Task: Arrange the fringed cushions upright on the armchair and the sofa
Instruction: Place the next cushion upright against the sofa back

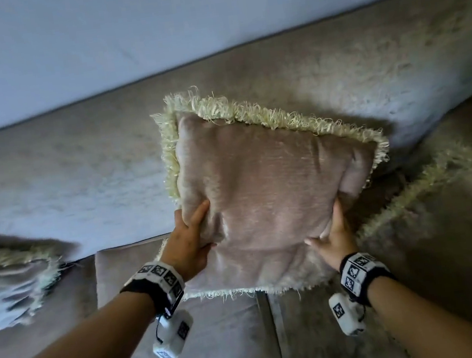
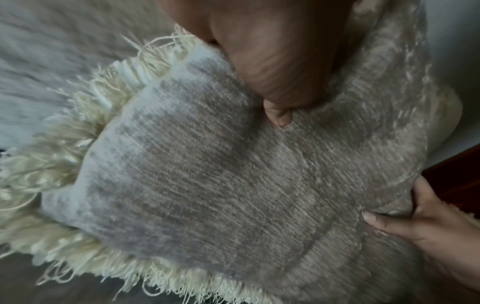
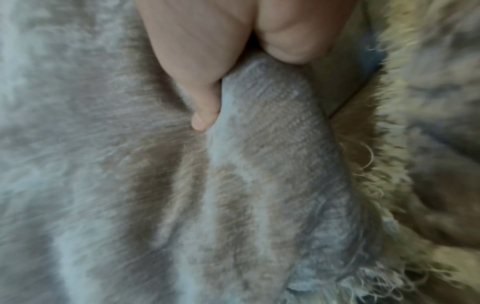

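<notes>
**Cushion held at both sides, not yet settled against the sofa back**

At nine o'clock in the head view a second fringed cushion lies slumped and blurred on the sofa seat. Moving right, the left hand grips the held cushion at its lower left side, thumb dug into the face and fingers hidden behind; the left wrist view shows that thumb pressed deep into the woven fabric. The cushion fills the centre of the frame, tilted so its top corner points toward eleven o'clock, its lower fringe just above or brushing the seat; which, I cannot tell. The right hand clamps the lower right edge at about four o'clock, thumb on the front, a fold of fabric bunched in its grip. At three o'clock a third fringed cushion leans in the sofa corner, close to the held one.

Risks, as I judge them: set down tilted as it is, the soft cushion may roll onto a corner and flop forward. Pushing it rightward could knock the neighbouring cushion over, and the long fringe may fold under the base and leave it leaning
</notes>
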A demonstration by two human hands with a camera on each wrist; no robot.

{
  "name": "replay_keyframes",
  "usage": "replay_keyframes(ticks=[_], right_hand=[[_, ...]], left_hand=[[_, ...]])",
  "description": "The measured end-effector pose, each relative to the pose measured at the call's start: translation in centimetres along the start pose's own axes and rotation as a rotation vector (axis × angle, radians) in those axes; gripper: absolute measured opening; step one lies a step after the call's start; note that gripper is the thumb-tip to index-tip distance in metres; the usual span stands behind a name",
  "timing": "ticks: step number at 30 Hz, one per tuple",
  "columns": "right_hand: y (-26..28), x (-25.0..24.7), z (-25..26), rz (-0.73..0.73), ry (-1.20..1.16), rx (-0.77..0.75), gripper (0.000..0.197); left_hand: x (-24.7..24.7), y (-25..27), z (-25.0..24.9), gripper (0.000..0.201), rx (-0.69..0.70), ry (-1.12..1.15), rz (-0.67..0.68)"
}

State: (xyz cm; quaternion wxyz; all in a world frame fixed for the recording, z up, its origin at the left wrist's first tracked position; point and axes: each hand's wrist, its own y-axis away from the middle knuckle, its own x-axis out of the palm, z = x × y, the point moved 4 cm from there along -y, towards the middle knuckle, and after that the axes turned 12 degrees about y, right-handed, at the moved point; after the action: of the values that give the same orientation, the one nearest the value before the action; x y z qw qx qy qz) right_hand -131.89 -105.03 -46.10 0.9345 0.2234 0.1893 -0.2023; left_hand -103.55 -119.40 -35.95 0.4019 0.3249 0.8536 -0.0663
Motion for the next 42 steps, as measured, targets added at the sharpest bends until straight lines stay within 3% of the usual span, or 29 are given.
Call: replay_keyframes(ticks=[7,11,15,20,23,25,27,36,40,42], right_hand=[[1.8,8.8,10.1,-0.086,0.161,-0.248,0.118],[4.5,15.4,15.1,-0.109,0.214,-0.283,0.119],[7.2,21.6,19.8,-0.109,0.276,-0.249,0.113],[7.2,28.2,23.5,-0.156,0.378,-0.332,0.111],[6.2,31.6,23.3,-0.197,0.478,-0.37,0.112],[5.6,33.8,22.6,-0.187,0.528,-0.396,0.117],[4.6,35.3,21.4,-0.194,0.584,-0.41,0.114],[1.3,38.2,12.9,-0.253,0.72,-0.401,0.087],[0.4,38.2,8.8,-0.152,0.768,-0.195,0.095],[0.3,38.4,8.3,-0.173,0.775,-0.216,0.1]], left_hand=[[-9.0,8.3,7.4,0.097,-0.086,0.073,-0.212],[-14.0,12.8,13.8,0.096,-0.068,0.069,-0.243],[-19.6,16.6,19.8,0.08,-0.003,0.08,-0.328],[-23.7,17.5,26.7,0.084,0.013,0.13,-0.438],[-22.3,17.8,31.6,0.095,-0.042,0.191,-0.499],[-20.5,17.9,34.7,0.11,-0.121,0.26,-0.49],[-18.7,17.3,37.6,0.112,-0.169,0.285,-0.46],[-12.0,14.0,42.6,0.086,-0.178,0.184,-0.412],[-8.8,13.7,44.5,0.06,-0.214,0.125,-0.378],[-8.9,13.6,44.4,0.058,-0.216,0.138,-0.394]])
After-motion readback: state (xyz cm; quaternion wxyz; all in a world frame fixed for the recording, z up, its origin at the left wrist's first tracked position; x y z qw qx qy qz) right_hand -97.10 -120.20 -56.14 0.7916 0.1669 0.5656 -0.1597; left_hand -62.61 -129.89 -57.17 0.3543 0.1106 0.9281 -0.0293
